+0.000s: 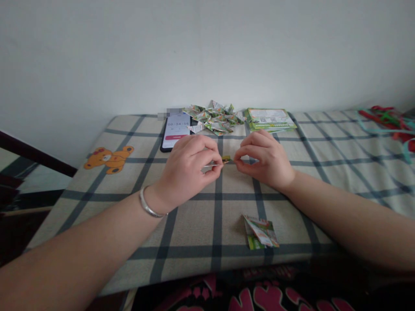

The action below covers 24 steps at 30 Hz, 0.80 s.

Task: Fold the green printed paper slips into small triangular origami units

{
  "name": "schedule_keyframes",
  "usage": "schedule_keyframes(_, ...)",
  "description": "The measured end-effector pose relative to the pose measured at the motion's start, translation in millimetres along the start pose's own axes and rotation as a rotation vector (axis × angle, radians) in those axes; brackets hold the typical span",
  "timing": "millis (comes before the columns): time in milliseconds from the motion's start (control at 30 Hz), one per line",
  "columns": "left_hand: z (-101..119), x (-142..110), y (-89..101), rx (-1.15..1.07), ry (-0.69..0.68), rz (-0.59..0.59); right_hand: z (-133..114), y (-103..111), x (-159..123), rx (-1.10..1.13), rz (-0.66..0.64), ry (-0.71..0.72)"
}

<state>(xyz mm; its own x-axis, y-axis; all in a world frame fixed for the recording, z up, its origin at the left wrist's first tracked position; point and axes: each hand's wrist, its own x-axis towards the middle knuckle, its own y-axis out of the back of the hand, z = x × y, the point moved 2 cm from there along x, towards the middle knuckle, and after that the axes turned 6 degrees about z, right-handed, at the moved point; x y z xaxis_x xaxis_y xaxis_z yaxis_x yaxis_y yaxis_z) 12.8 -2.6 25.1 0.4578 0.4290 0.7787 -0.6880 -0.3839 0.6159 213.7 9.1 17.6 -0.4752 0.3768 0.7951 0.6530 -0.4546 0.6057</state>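
A small piece of folded printed paper (226, 159), green and yellow where it shows, sits between my two hands above the cloth. My left hand (193, 163) pinches it between thumb and fingertips, and a pale edge shows inside the curl of the fingers. From the other side my right hand (264, 155) is closed in a pinch at the paper's right end. The fingers hide most of the paper, so its full shape cannot be seen. Nearer to me, another folded paper piece (261, 233) with green and white print lies on the checked tablecloth (191, 224).
Several folded paper pieces (218, 119) are heaped by the wall. Left of them lies a phone (177, 129) with a timer on screen. A stack of green printed sheets (270, 119) is at the back. Red and teal ribbons (389, 123) lie far right; a bear sticker (110, 160) is left.
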Motion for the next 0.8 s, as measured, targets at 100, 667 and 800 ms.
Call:
schedule_keyframes(100, 0, 0, -0.7, 0.009, -0.002, -0.016, -1, 1, 0, 0.028, 0.017, -0.047)
schedule_keyframes(667, 0, -2, -2.3, -0.024, -0.044, -0.014, -12, -1, 0, -0.061, -0.056, 0.037)
schedule_keyframes(800, -2, -3, -2.7, -0.032, -0.015, -0.022, -11, -1, -1, -0.076, -0.067, 0.025)
